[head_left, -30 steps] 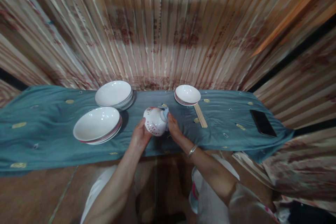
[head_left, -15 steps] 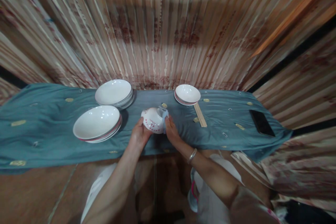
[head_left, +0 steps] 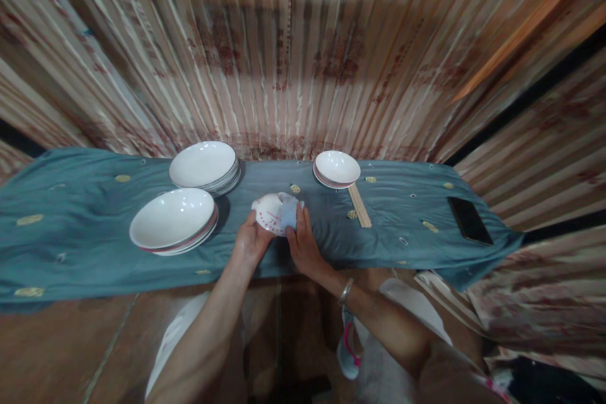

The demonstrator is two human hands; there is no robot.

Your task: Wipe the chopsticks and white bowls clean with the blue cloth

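A small white bowl (head_left: pixel 267 211) with red markings on its outside is held over the front of the table, its patterned side toward me. My left hand (head_left: pixel 250 241) is closed round the bowl's left edge. A pale blue cloth (head_left: pixel 288 212) lies against the bowl's right side, gripped by my right hand (head_left: pixel 305 246), which wears a silver bracelet on its wrist. The right fingers press the cloth on the bowl; part of the bowl is hidden under it.
Two stacks of larger white bowls, one far (head_left: pixel 203 164) and one near (head_left: pixel 173 219), stand at left. Behind right are stacked small bowls (head_left: pixel 338 167), beside wooden chopsticks (head_left: pixel 360 205). A black phone (head_left: pixel 469 219) lies farther right on the teal tablecloth (head_left: pixel 89 221). Curtains (head_left: pixel 303 63) hang behind.
My right hand has moved slightly left with the cloth, which now spreads over more of the bowl's outside. My left hand keeps its hold. The view has shifted a little.
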